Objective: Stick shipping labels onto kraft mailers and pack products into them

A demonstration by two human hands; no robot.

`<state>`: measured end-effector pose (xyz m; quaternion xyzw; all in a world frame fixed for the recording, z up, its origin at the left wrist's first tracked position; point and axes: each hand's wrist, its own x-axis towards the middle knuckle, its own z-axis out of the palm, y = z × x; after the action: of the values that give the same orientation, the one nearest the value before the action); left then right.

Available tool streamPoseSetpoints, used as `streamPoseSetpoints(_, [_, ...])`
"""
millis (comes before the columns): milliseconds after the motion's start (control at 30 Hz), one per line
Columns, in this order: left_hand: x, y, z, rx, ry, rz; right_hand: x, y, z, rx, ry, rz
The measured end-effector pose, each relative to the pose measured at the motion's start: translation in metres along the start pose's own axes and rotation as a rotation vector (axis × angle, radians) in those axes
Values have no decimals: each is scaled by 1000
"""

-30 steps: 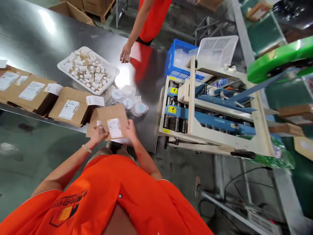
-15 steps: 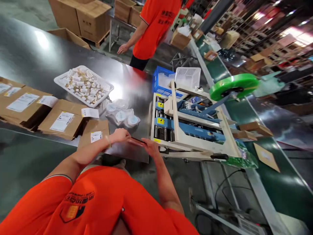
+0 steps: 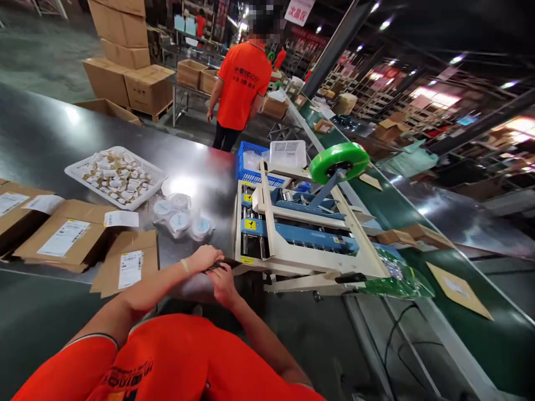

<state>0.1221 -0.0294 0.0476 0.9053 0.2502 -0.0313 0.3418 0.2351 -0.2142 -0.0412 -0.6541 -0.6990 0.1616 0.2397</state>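
Note:
My left hand (image 3: pixel 204 258) and my right hand (image 3: pixel 223 283) are close together at the table's front edge. Between them is a thin dark object (image 3: pixel 215 267), held by the fingers of both; what it is I cannot make out. Just behind my left hand lie round white items in clear plastic (image 3: pixel 179 219). Further left stands a white basket (image 3: pixel 152 190) of small white pieces. Flat cardboard mailers with labels (image 3: pixel 131 259) are stacked left of my left wrist.
A taping machine (image 3: pixel 301 223) with a green tape roll (image 3: pixel 339 161) adjoins the metal table (image 3: pixel 200 161) on the right. Beyond it runs a green conveyor (image 3: pixel 451 273) carrying parcels. A blue crate (image 3: pixel 246 159) sits behind the machine. A person (image 3: pixel 242 83) in orange stands further back.
The view has tilted up and shifted right. My hands have come closer together around the thin dark object. The person in orange now shows further away, with the back turned.

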Motion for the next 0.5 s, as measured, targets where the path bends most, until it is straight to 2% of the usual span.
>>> streamPoseSetpoints(133, [15,8,-6,164,-42,86,32,2,-34,356,-32,-12])
streamPoseSetpoints(233, [26,5,-19,236,-8,99,63,5,-47,735,-36,139])
streamPoseSetpoints(333, [24,3,-27,297,121,84,85,7,-35,936,75,314])
streamPoseSetpoints(433, [4,-6,-26,380,283,-128,91,5,-19,971,181,335])
streamPoseSetpoints(500, [-11,-13,-21,402,269,-214,91,3,-17,970,226,329])
